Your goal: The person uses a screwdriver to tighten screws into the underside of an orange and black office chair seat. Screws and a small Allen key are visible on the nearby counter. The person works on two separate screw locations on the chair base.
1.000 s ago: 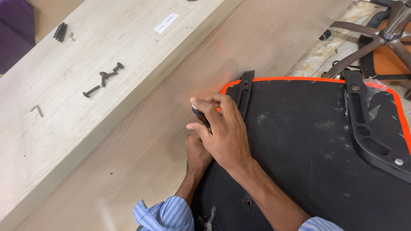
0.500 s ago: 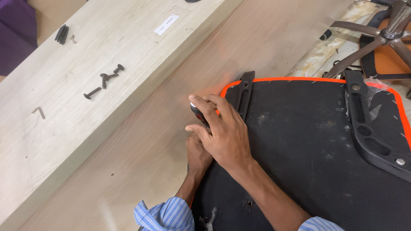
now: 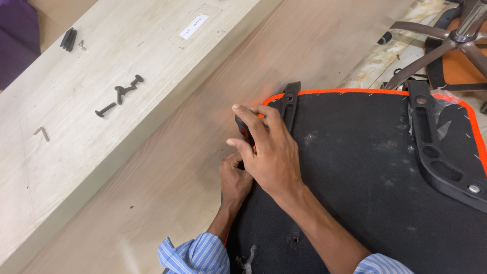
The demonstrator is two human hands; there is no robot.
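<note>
An upturned chair seat (image 3: pixel 365 167), black underneath with orange piping, lies on the wooden table. My right hand (image 3: pixel 269 147) rests over its left edge, fingers curled around a small black part with a red spot (image 3: pixel 242 129). My left hand (image 3: pixel 234 177) is tucked under the right one at the seat's edge; what it grips is hidden. A black bracket (image 3: pixel 290 101) sits just right of my fingers. Another black armrest bracket (image 3: pixel 436 152) is mounted along the seat's right side.
Three black bolts (image 3: pixel 122 94) lie on the raised pale plank (image 3: pixel 101 122) at the left, with a small hex key (image 3: pixel 41 133) and black parts (image 3: pixel 68 38) farther back. A white label (image 3: pixel 194 26) is stuck on the plank. A chair base (image 3: pixel 451 40) stands at top right.
</note>
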